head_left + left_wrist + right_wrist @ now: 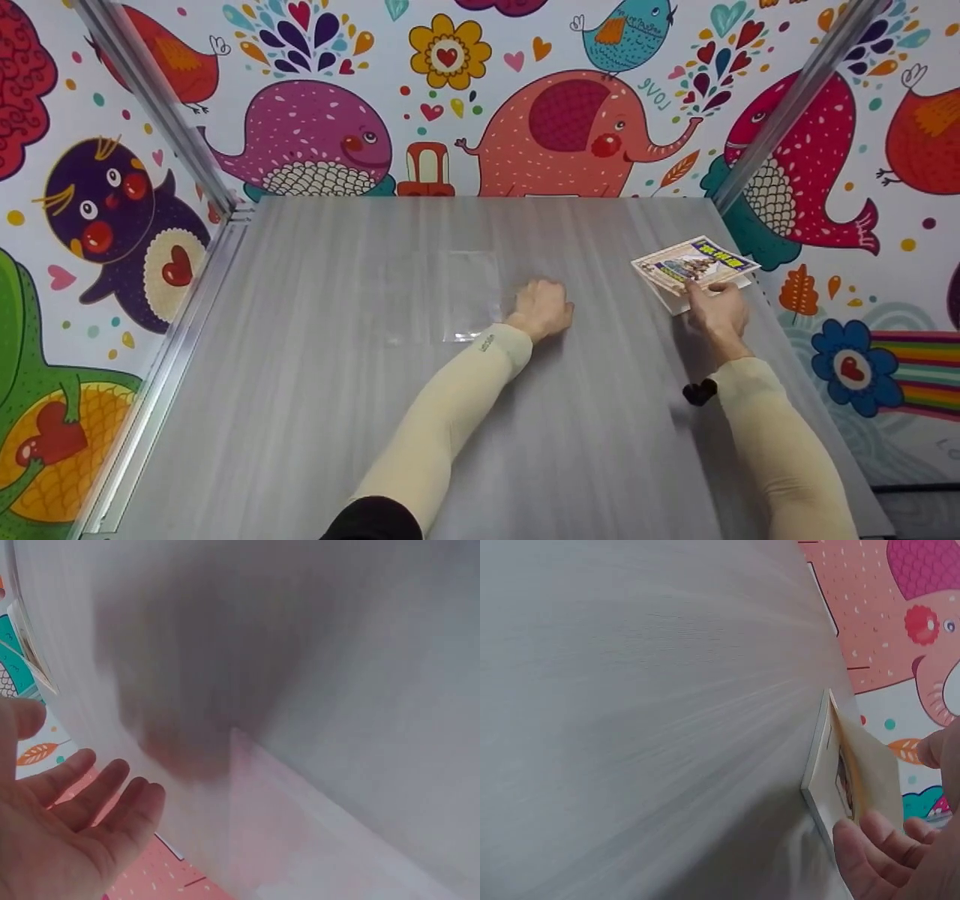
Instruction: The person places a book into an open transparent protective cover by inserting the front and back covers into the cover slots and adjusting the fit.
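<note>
Here, right grip (720, 309) pinches booklet (691, 262) near table's edge (776, 343) — left grip (540, 309), loosely spread, beside clear sleeve (471, 292).

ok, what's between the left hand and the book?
Just bare table, per the head view. The book is in the right hand; the clear film is on the left hand's other side.

"LOVE" (653, 94) on patterned wall (517, 94); lettering on booklet (697, 267), left sleeve (446, 420) illegible.
</note>
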Motion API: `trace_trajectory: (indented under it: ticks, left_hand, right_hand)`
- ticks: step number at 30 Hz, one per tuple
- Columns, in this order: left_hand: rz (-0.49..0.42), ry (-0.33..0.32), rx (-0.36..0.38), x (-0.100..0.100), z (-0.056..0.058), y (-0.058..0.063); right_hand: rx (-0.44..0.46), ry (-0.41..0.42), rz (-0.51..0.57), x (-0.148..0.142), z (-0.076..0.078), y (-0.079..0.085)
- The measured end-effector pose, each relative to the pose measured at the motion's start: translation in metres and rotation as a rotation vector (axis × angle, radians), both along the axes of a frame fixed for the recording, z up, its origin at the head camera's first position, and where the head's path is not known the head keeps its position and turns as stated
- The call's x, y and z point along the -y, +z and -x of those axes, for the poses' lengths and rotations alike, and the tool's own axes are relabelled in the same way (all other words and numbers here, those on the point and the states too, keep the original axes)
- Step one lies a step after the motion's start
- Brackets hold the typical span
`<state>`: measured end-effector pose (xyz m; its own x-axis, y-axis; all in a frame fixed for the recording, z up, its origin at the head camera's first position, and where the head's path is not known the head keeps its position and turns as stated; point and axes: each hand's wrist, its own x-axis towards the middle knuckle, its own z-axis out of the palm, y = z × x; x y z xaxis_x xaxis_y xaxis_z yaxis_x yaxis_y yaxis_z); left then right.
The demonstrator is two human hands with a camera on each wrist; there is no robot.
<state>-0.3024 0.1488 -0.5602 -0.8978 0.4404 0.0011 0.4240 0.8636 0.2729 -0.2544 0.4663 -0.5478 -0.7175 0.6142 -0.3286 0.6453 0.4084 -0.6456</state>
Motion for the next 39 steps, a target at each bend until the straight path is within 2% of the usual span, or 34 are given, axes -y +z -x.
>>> trace_trajectory:
  ticks: [8, 13, 17, 26, 30, 34, 39]
  left_hand:
    - [0.033, -0.049, 0.031, -0.022, -0.002, 0.001]
    - [0.011, -0.049, 0.062, -0.032, -0.002, 0.005]
    - [0.004, -0.042, 0.101, -0.037, -0.004, 0.007]
    - [-0.015, -0.054, 0.147, -0.044, -0.003, 0.008]
    - [-0.005, -0.058, 0.142, -0.047, 0.001, 0.010]
    - [-0.003, -0.058, 0.135, -0.050, 0.003, 0.011]
    - [-0.001, -0.062, 0.134, -0.051, 0.003, 0.008]
  right_hand:
    - [-0.002, -0.118, 0.084, -0.008, 0.006, -0.006]
    - [0.017, -0.172, 0.121, -0.010, 0.009, -0.010]
    - [0.032, -0.186, 0.137, -0.011, 0.011, -0.013]
    - [0.050, -0.151, 0.162, -0.009, 0.013, -0.019]
    - [0.059, -0.129, 0.172, -0.009, 0.011, -0.020]
    - [0.061, -0.109, 0.138, -0.005, 0.010, -0.021]
    - [0.030, -0.066, 0.119, -0.002, 0.008, -0.024]
